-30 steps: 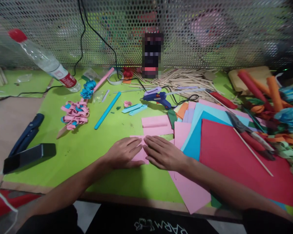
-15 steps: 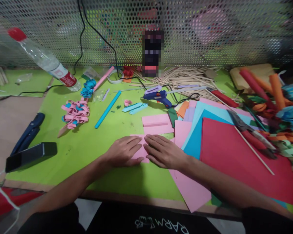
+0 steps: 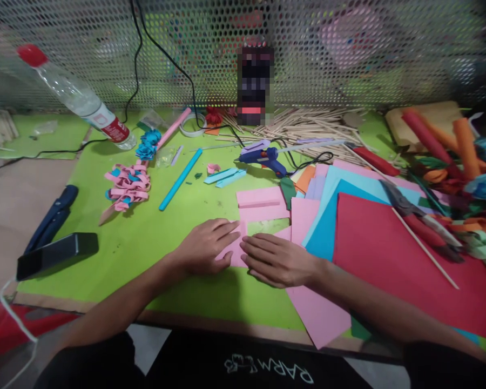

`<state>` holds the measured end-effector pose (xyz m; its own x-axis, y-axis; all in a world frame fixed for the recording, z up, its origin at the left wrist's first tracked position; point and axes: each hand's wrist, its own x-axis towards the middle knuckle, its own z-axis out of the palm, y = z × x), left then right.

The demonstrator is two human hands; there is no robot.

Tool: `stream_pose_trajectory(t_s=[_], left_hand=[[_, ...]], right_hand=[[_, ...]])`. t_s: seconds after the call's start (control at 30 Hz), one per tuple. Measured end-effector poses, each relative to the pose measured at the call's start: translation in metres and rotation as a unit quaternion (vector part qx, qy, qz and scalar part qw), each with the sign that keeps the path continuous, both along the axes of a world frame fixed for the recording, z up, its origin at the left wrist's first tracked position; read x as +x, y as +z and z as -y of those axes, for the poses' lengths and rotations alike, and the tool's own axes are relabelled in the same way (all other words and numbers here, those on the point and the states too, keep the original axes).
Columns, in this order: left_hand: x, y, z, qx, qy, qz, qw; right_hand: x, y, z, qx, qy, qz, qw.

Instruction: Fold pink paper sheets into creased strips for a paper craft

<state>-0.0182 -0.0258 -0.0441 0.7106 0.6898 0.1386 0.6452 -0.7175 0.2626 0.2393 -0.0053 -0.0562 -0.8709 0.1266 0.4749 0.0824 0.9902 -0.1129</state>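
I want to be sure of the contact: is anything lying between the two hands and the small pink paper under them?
Nothing visible does. The left hand and the right hand lie flat, directly on the pink paper, which rests on the green mat. Their fingertips almost meet over it.

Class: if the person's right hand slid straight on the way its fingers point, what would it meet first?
The left hand, most likely. The right hand lies flat on the pink paper, fingers pointing left at the left hand's fingers, with only paper between.
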Motion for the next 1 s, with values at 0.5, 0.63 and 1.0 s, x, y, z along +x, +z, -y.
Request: stream_pose_trajectory(t_s=[0.5,0.63,1.0], left_hand=[[-0.0005,-0.0027,0.002,0.009,0.0,-0.003,1.0],[0.0001,-0.0017,0.0022,0.006,-0.001,-0.01,1.0],[0.001,0.0034,0.0045,-0.018,-0.008,-0.034,0.999]], right_hand=[[0.0,-0.0003,0.0008,0.009,0.013,0.03,0.999],[-0.0003,0.0004,0.0007,0.011,0.012,0.033,0.999],[-0.0019,-0.0004,0.0002,0.015,0.012,0.026,0.999]])
